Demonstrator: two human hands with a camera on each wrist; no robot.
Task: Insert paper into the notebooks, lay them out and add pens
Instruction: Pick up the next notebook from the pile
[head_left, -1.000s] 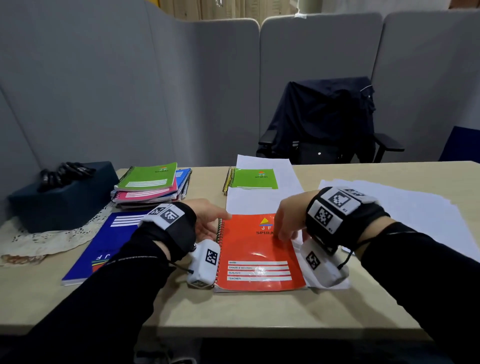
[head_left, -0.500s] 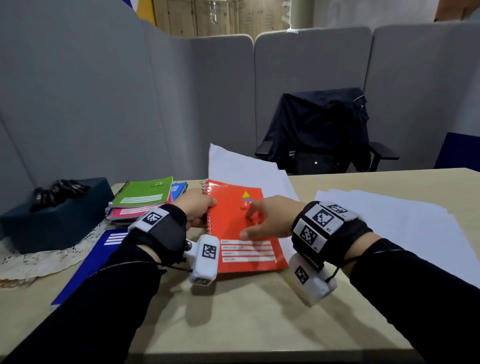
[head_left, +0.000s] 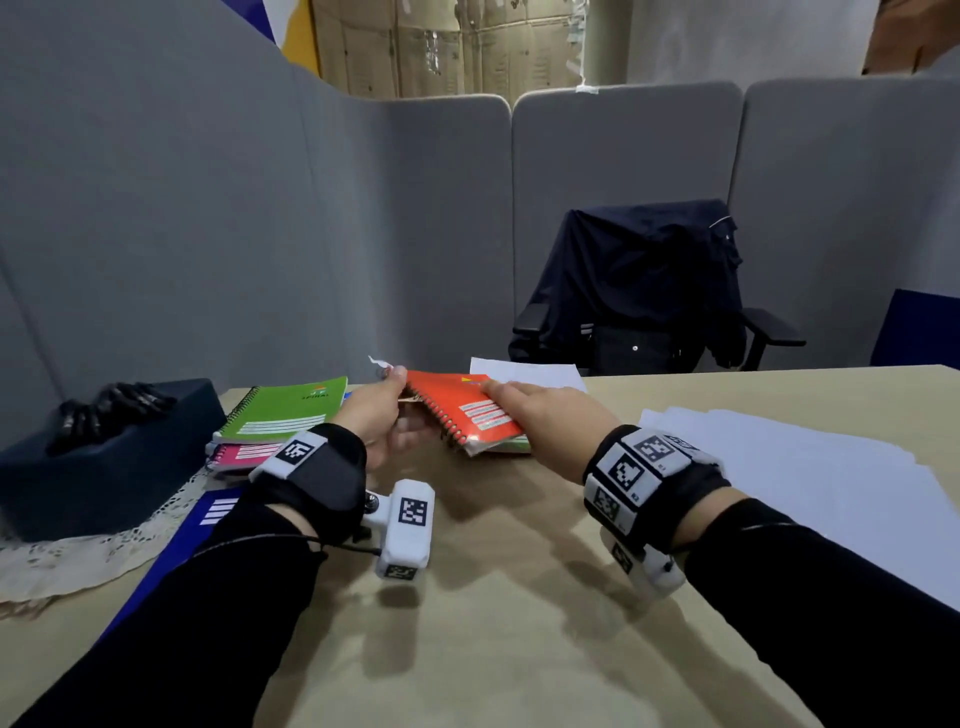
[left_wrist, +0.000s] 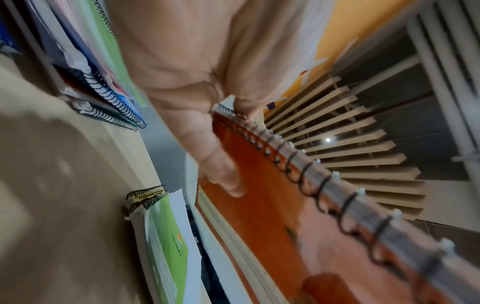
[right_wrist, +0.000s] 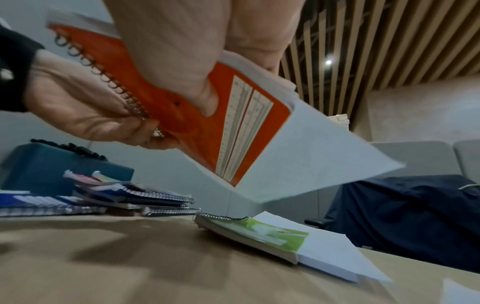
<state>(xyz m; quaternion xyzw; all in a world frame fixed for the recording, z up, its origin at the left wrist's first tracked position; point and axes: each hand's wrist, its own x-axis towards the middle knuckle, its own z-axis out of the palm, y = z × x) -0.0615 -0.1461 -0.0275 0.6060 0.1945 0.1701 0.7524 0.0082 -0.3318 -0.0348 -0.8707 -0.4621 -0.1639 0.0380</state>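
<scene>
Both hands hold an orange spiral notebook (head_left: 465, 410) tilted above the table. My left hand (head_left: 387, 410) grips its spiral edge, fingers curled under the wire. On the opposite edge my right hand (head_left: 519, 397) pinches it, fingers on the cover and thumb (right_wrist: 205, 98) beneath. A white sheet (right_wrist: 311, 156) sticks out of the notebook's far end. Under it on the table lies a green notebook (right_wrist: 259, 228) with white paper (right_wrist: 330, 253) poking out. The black pens (head_left: 111, 408) lie on a dark blue box (head_left: 104, 457) at the left.
A stack of notebooks topped by a green one (head_left: 288, 410) sits left of the hands, with a blue notebook (head_left: 205, 519) nearer me. Loose white sheets (head_left: 779, 467) cover the table's right side. Behind the table stand a jacket-draped chair (head_left: 649, 291) and grey partitions.
The orange notebook has been lifted off the table in front of me and carried away, tilted, to above the green notebook. Both hands now grip its edges.
</scene>
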